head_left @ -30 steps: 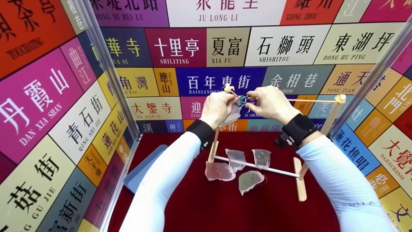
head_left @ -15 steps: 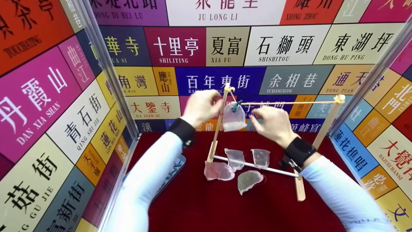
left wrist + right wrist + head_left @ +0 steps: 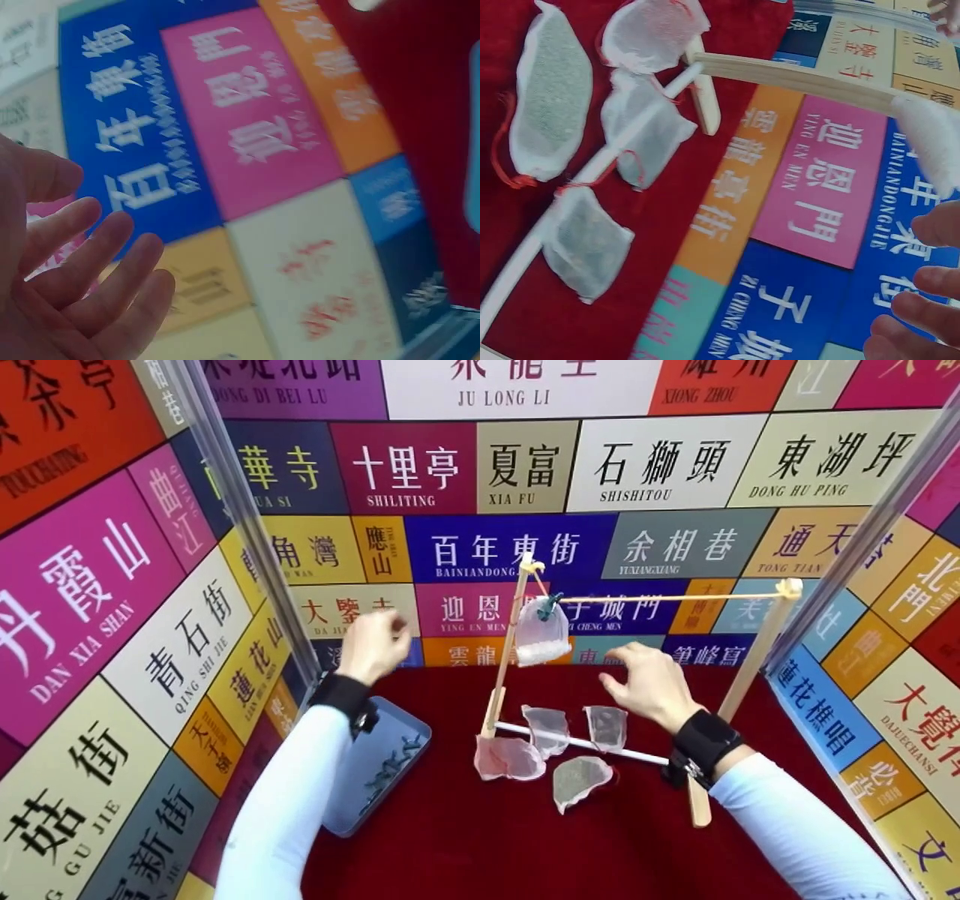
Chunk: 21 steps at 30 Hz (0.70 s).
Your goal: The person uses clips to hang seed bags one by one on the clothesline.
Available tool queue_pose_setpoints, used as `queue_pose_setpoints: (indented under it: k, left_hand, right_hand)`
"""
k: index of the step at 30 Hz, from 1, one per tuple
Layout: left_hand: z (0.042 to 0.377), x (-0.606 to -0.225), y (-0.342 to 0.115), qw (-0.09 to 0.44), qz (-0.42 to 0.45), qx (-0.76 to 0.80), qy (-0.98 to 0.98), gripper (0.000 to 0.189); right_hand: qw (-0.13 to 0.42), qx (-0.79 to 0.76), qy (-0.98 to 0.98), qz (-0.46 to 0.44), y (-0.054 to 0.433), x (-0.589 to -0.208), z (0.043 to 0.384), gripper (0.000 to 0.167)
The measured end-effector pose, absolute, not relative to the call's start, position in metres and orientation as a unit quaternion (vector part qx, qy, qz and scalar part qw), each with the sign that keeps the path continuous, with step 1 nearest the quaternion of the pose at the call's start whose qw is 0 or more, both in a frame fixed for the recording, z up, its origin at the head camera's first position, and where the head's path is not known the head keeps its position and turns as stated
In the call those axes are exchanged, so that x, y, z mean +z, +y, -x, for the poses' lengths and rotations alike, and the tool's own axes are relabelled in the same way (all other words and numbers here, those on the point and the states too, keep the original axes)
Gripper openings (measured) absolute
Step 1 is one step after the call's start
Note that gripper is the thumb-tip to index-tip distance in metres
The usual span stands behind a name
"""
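Note:
A white mesh sachet (image 3: 541, 634) hangs near the left end of a cord (image 3: 667, 598), with a dark green clip (image 3: 550, 606) at its top. My left hand (image 3: 377, 645) is in the air left of the frame, above a blue tray (image 3: 341, 810) of green clips (image 3: 397, 761). In the left wrist view its loosely bent fingers (image 3: 112, 255) hold nothing. My right hand (image 3: 649, 686), also holding nothing, hovers right of the hanging sachet, fingers relaxed. Below it on the red cloth lie several mesh sachets, among them a greenish one (image 3: 581, 781) and a pinkish one (image 3: 510, 757).
The cord runs between two wooden posts, left (image 3: 510, 652) and right (image 3: 761, 652), joined low down by a white rod (image 3: 637, 754). Walls printed with place names (image 3: 517, 540) surround the red cloth (image 3: 480, 840) at the back and sides.
Both hands have let go at the cord; the clip and sachet stay hanging there. My left hand has moved left and down above the tray, my right hand right and down.

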State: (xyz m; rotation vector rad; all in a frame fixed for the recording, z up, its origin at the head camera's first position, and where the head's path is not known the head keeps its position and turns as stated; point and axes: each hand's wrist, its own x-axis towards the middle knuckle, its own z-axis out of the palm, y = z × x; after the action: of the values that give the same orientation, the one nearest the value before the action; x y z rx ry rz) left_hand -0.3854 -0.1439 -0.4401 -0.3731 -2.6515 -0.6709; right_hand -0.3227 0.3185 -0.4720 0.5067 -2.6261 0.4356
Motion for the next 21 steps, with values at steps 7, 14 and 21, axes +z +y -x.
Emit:
queue_pose_setpoints:
  k: [7,14,21]
  left_hand:
    - [0.370,-0.492,-0.172,0.150,0.110,-0.219,-0.958,0.028]
    - [0.355,-0.549,-0.187,0.082,0.072,-0.213,-0.971,0.026]
    - [0.328,-0.600,-0.194,-0.010,0.027,-0.205,-0.978,0.036]
  right_hand:
    - [0.172,0.154,-0.960,-0.159,0.325,-0.506,0.313,0.045]
    - [0.167,0.161,-0.960,-0.155,0.330,-0.522,0.303,0.045]
    - [0.161,0.154,-0.963,-0.150,0.333,-0.525,0.296,0.048]
